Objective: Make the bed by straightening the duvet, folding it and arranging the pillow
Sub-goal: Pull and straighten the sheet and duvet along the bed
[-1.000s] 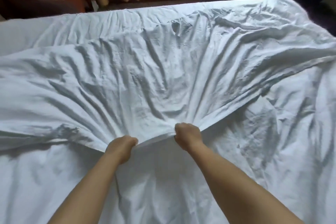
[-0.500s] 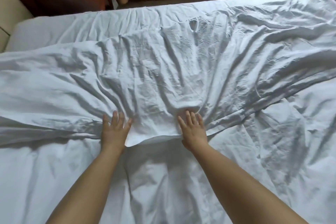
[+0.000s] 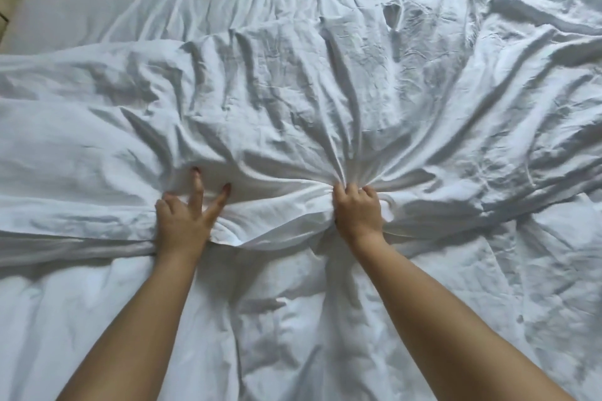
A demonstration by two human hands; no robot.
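Duvet: crumpled white cotton duvet point(image 3: 325, 101), spread across the bed point(image 3: 58, 6), its folded near edge lying across the middle of the view.
Left hand: left hand point(image 3: 182, 218) grasping that edge, two fingers point(image 3: 197, 187) straight on top, the others tucked into the cloth.
Right hand: right hand point(image 3: 358, 208) clenched on a gathered bunch of fabric; creases radiate from the fist.
Purpose of grip: judged to secure the edge for pulling it straight or folding it.
Pillow: not visible.
Writing: none legible.
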